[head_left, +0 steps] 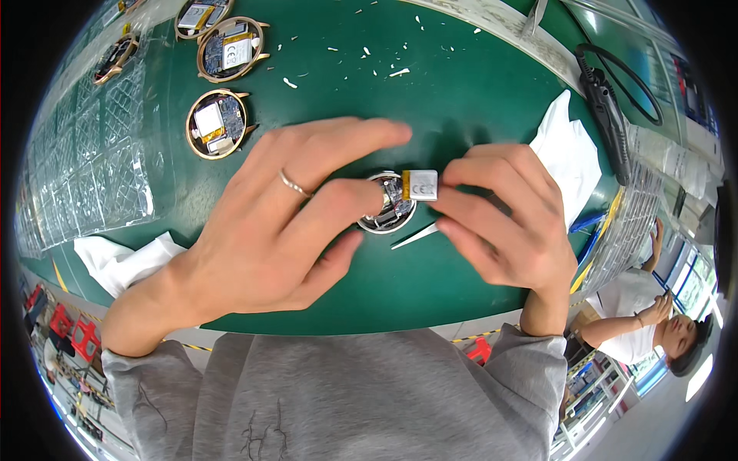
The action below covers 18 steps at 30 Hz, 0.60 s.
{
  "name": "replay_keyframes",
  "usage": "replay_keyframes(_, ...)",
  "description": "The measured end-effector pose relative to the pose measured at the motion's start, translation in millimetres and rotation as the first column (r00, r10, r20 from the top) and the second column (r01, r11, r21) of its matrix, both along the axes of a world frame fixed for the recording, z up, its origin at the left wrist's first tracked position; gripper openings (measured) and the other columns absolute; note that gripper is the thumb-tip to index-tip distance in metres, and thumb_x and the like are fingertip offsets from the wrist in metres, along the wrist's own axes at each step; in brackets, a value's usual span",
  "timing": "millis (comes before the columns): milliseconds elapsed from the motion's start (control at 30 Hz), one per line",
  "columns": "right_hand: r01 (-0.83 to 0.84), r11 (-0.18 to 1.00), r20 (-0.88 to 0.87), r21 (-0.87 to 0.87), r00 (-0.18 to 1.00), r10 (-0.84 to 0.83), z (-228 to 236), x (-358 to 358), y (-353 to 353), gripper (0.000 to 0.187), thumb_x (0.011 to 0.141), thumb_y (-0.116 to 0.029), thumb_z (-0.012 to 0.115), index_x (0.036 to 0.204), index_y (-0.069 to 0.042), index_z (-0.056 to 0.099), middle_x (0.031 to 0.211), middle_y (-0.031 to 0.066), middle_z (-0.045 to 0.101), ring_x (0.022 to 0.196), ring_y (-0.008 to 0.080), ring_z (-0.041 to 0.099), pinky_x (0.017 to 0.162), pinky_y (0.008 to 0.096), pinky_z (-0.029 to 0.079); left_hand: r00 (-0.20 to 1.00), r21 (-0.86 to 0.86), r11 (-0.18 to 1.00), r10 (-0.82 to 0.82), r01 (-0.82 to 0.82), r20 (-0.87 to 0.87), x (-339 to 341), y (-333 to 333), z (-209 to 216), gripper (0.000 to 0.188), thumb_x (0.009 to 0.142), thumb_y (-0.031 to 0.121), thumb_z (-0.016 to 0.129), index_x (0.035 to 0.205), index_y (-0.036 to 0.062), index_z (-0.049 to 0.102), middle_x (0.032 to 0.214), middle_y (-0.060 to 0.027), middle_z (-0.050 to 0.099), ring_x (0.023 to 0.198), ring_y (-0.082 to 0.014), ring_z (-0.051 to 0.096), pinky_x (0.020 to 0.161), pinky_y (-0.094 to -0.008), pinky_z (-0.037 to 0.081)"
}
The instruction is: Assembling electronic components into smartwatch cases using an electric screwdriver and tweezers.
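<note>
An open round watch case (396, 215) with a silver rim and a circuit board inside lies on the green table in front of me. My left hand (277, 223), a ring on one finger, steadies its left side with a bent finger and the thumb, while another finger stretches out above. A small silver battery (423, 186) with a yellow strip at one end overlaps the case's upper right edge. The fingertips of my right hand (511, 215) are at the battery's right end. From under those fingers the pale tip of tweezers (415, 236) points left; the rest is hidden.
Gold-rimmed watch cases (217, 124) with batteries stand at the upper left, beside clear plastic trays (100, 154). White scraps (400, 73) dot the far table. White cloths (569, 154) lie either side. A black handheld tool (603, 115) with a cord is at right, where another person (638, 323) sits.
</note>
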State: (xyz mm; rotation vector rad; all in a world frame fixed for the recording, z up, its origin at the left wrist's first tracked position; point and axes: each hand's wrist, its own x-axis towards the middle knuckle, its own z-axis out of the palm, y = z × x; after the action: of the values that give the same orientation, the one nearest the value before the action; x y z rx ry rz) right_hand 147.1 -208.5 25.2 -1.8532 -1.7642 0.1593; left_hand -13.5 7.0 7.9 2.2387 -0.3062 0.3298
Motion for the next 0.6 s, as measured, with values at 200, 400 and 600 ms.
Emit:
replay_keyframes(200,-0.050,0.998,-0.036,-0.041,0.998,0.049,7.5,-6.3,-5.1,0.022,0.060,-0.009,0.074,0.081,-0.005,0.072,0.097,0.0068,0.065,0.083,0.0225,0.062,0.060,0.0321,0.044,0.994,0.094,0.992,-0.072,0.080,-0.083,5.1,-1.0,3.6,0.068,0.067,0.004,0.080,0.131,-0.0002,0.059,0.132,-0.0187,0.064,0.123,-0.0378,0.059,0.106,-0.0498,0.046)
replay_keyframes(400,-0.064,0.998,-0.009,-0.017,0.998,0.063,7.5,-5.2,-5.9,0.020,0.061,-0.009,0.074,0.080,-0.005,0.072,0.096,0.0056,0.065,0.083,0.0206,0.062,0.060,0.0309,0.044,0.996,0.038,0.999,-0.022,0.026,-0.089,9.2,-2.9,11.3,0.073,0.068,0.011,0.084,0.135,-0.0010,0.058,0.127,-0.0156,0.065,0.120,-0.0367,0.059,0.108,-0.0519,0.046)
replay_keyframes(600,0.189,0.980,0.140,0.057,0.971,-0.195,21.2,22.0,-15.8,0.020,0.069,-0.003,0.075,0.089,-0.006,0.072,0.094,0.0056,0.067,0.084,0.0232,0.064,0.065,0.0345,0.048,0.986,0.081,0.991,-0.093,0.105,-0.141,8.8,-0.9,18.7,0.076,0.067,0.012,0.085,0.137,0.0001,0.057,0.132,-0.0169,0.060,0.128,-0.0386,0.054,0.109,-0.0530,0.044)
